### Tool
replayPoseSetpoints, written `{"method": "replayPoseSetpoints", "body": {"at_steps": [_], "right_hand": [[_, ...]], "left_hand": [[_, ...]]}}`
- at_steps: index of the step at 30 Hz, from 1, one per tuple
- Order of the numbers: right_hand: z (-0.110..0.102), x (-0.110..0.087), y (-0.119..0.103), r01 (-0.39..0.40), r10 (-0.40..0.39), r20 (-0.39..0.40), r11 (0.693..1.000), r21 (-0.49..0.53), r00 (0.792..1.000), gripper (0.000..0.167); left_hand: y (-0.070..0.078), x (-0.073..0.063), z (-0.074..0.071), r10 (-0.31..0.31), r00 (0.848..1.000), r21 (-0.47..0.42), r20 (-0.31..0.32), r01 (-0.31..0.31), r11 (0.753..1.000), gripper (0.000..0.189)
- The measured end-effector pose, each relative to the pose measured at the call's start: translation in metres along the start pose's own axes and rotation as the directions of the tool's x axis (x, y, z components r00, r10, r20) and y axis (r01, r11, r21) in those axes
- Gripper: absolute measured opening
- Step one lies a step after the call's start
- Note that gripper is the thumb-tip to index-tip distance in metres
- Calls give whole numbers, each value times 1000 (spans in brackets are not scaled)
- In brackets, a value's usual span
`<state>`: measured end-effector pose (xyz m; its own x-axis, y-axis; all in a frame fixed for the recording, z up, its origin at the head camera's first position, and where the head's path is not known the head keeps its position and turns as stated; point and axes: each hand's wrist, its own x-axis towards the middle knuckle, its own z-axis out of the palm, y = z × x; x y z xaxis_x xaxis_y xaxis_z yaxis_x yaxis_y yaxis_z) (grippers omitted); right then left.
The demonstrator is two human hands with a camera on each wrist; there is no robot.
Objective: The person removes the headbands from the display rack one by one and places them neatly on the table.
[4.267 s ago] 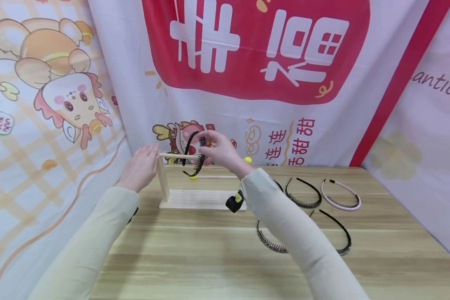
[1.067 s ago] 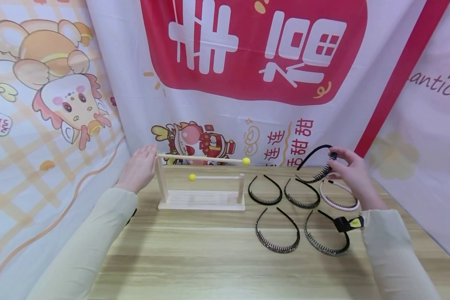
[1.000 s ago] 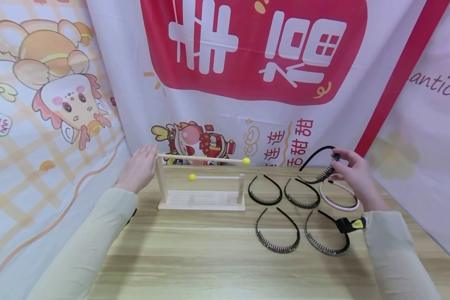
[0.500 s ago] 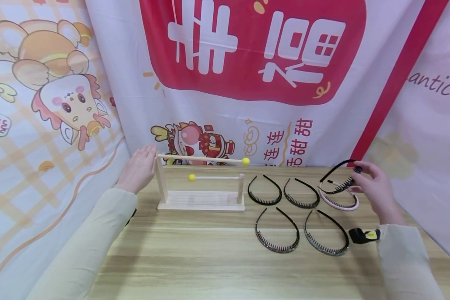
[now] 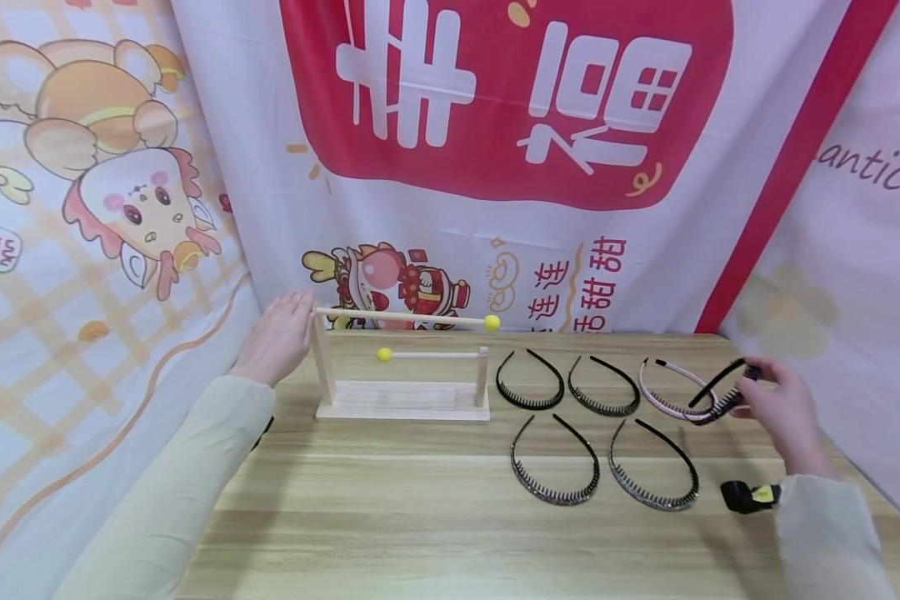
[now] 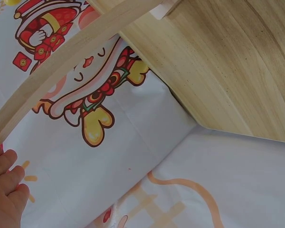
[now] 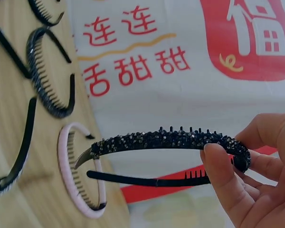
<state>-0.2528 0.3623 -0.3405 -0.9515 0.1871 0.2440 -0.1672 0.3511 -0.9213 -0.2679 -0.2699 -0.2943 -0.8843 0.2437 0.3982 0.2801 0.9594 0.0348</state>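
My right hand (image 5: 786,410) pinches a black headband (image 7: 166,140) between thumb and fingers; dark glittery stones cover its outside and comb teeth line its inside. In the head view it is tilted over the right edge of a pink headband (image 5: 678,410); whether they touch I cannot tell. My left hand (image 5: 276,337) is against the left post of a wooden stand (image 5: 402,402), its fingers extended near the post's top. The stand's upper rod (image 5: 405,317) and lower rod (image 5: 435,356) are bare, each ending in a yellow ball. The left wrist view shows only part of that hand.
Left of the pink headband lie a black headband (image 5: 530,406) and a dark glittery one (image 5: 607,410). In front are two more glittery headbands, one (image 5: 558,500) left and one (image 5: 656,502) right. Printed cloth (image 5: 450,208) hangs behind the table (image 5: 435,517) and at both sides.
The black headband was at the stand's upper rod at first. My right hand has carried it right, then lowered it toward the table's right side. My left hand has stayed at the stand.
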Motion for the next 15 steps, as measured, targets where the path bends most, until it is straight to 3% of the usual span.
{"method": "replayPoseSetpoints", "body": {"at_steps": [4,7,11,15], "right_hand": [[-6,-4,7,-27,27,-17,1000,14,999,25],[-11,-8,11,-53,52,-23,998,-38,998,23],[-18,-13,20,-101,102,0,986,-130,995,44],[-30,-17,33,-154,168,81,976,-155,982,50]], "left_hand": [[0,1,0,-3,1000,-6,4,3,1000,45],[1,1,0,-3,1000,-8,2,3,1000,45],[0,2,0,0,1000,-2,-2,0,1000,45],[0,2,1,8,1000,8,-8,-7,1000,45]]}}
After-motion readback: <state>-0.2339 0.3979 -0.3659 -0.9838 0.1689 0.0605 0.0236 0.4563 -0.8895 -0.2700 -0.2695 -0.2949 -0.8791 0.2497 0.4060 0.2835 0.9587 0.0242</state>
